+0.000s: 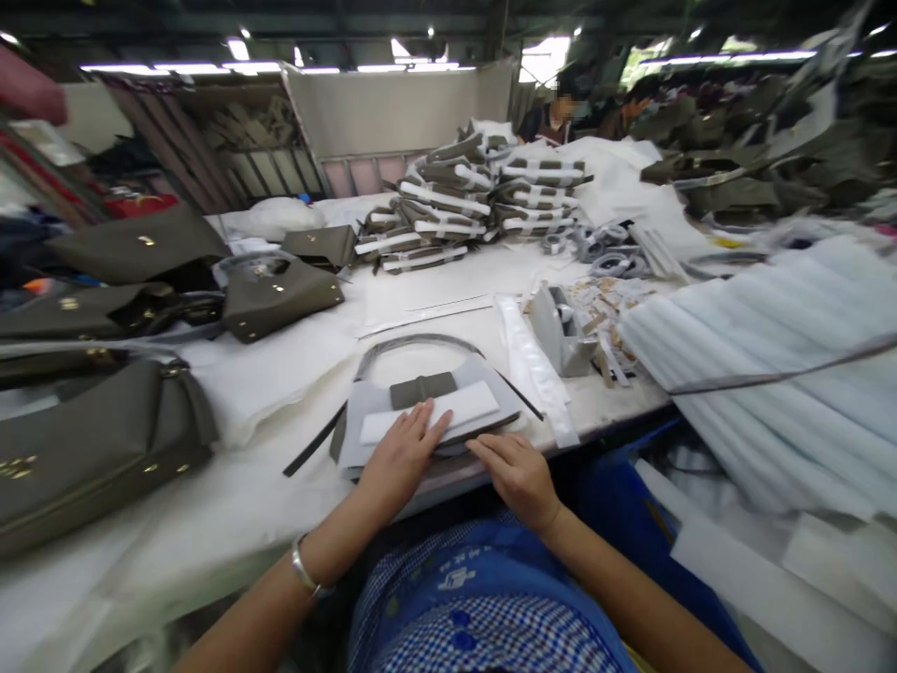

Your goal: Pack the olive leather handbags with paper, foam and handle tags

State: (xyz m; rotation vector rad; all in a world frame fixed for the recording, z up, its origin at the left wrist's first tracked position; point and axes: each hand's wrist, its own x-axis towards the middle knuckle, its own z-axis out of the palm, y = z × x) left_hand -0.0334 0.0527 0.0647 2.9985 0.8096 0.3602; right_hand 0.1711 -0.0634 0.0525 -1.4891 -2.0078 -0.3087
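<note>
A flat, dark olive handbag (337,437) with a pale grey sheet (364,397) over it lies at the table's near edge. Its handle (420,340), wrapped in clear film, arches away from me. A white foam strip (469,405) rests across the sheet, just below an olive tab (420,389). My left hand (403,453) lies with its fingers stretched flat over the strip. At the bag's near right edge, my right hand (519,475) has its fingers together on the edge; its thumb is hidden. A dark strap end (315,439) sticks out to the left.
Olive handbags (280,292) stand on the left. Stacked bag parts with white padding (448,201) sit at the back. A grey tape dispenser (561,332) and scraps (609,313) are at right, beside foam sheets (771,327). A person (553,117) is behind the stack.
</note>
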